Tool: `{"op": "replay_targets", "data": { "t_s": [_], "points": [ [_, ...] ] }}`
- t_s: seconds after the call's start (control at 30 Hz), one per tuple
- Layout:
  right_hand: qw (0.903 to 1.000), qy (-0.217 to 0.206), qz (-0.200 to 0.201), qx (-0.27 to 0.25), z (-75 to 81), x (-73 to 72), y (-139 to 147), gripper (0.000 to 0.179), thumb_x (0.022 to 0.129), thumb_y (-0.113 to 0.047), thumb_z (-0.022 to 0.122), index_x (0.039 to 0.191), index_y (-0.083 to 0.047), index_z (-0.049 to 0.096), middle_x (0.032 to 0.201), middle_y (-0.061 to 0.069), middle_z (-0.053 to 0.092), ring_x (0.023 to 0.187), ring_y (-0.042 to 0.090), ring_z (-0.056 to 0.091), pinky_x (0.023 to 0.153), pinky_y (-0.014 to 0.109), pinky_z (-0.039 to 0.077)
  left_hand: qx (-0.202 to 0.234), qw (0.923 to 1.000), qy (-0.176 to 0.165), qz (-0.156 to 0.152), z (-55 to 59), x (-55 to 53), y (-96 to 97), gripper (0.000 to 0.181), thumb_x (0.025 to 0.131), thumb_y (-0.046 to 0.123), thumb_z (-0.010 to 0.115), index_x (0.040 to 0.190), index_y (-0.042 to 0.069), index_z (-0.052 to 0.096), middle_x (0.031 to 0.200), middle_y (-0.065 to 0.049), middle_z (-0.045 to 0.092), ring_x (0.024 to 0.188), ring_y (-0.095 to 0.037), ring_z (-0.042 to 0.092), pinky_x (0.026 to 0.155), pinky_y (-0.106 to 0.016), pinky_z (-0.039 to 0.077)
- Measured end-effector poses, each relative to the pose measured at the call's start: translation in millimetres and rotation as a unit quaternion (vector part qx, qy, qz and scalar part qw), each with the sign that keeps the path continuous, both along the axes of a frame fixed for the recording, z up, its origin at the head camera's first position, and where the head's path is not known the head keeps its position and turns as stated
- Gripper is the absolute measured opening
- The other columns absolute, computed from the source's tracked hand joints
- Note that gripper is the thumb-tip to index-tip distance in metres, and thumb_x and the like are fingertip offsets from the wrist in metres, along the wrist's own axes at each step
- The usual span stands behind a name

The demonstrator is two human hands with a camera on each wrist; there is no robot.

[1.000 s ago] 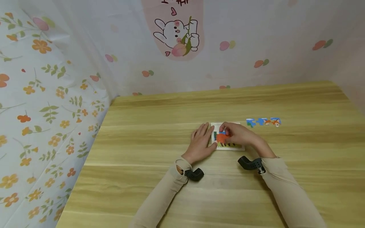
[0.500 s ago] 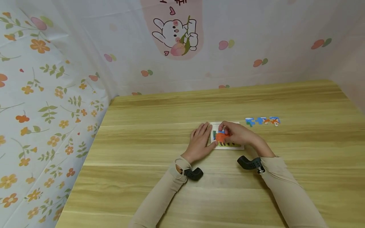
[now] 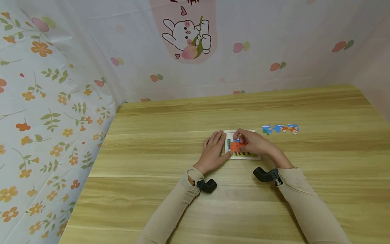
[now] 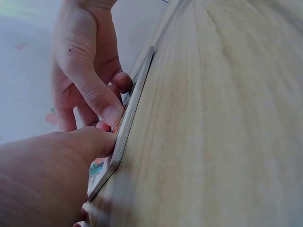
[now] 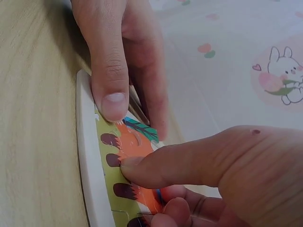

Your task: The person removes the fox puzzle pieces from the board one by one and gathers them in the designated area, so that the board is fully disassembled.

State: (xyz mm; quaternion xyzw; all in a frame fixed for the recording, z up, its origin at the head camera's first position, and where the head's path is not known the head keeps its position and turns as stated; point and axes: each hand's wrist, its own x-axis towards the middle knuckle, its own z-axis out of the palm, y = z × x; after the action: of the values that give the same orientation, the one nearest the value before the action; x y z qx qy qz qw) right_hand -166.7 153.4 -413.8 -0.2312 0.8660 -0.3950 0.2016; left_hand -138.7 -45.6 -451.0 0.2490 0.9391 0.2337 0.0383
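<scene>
A small puzzle board [image 3: 226, 135] with a pale frame lies on the table between my hands. Its picture shows an orange fox body with dark legs on green grass. My left hand [image 3: 212, 153] rests flat along the board's left side, its thumb [image 5: 112, 94] pressing the frame's lower edge. From the right, my right hand [image 3: 254, 142] reaches over the picture with bent fingers. Its thumb [image 5: 144, 168] lies on the orange area, and thumb and index finger pinch an orange-and-blue puzzle piece [image 3: 236, 145] at the surface. My right fingers hide part of the picture.
Right of the board lie loose puzzle pieces: a blue-and-green one [image 3: 266, 129], a blue one with an orange ear [image 3: 279, 128], and one with a fox face [image 3: 294, 128]. A printed curtain [image 3: 256, 30] hangs behind the wooden table [image 3: 164, 125].
Both hands stay almost where they were, at the board. The whole head view shifts slightly; the loose pieces have not moved on the table.
</scene>
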Motion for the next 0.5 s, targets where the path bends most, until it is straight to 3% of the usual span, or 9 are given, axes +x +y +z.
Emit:
{"op": "replay_targets", "data": {
  "t_s": [0.27,0.5],
  "points": [
    [0.9992,0.039,-0.007,0.006,-1.5,-0.5,-4.6,0.027,0.077,0.008,0.062,0.098,0.000,0.047,0.083,0.011,0.051,0.068,0.019,0.046,0.059,0.031,0.039,-0.006,1.0000,-0.005,0.006,0.3,0.2,1.0,0.070,0.092,0.039,0.051,0.147,0.004,0.026,0.153,-0.010,0.017,0.140,-0.022,0.009,0.109,-0.043,0.011],
    [0.9994,0.035,0.007,0.003,5.4,-2.2,-1.5,0.023,0.080,0.007,0.062,0.097,-0.002,0.051,0.086,0.010,0.056,0.068,0.019,0.050,0.057,0.031,0.043,-0.004,1.0000,-0.003,0.008,-0.8,0.1,1.6,0.070,0.092,0.040,0.051,0.147,0.004,0.026,0.153,-0.010,0.017,0.140,-0.021,0.009,0.109,-0.043,0.011]
  ]
}}
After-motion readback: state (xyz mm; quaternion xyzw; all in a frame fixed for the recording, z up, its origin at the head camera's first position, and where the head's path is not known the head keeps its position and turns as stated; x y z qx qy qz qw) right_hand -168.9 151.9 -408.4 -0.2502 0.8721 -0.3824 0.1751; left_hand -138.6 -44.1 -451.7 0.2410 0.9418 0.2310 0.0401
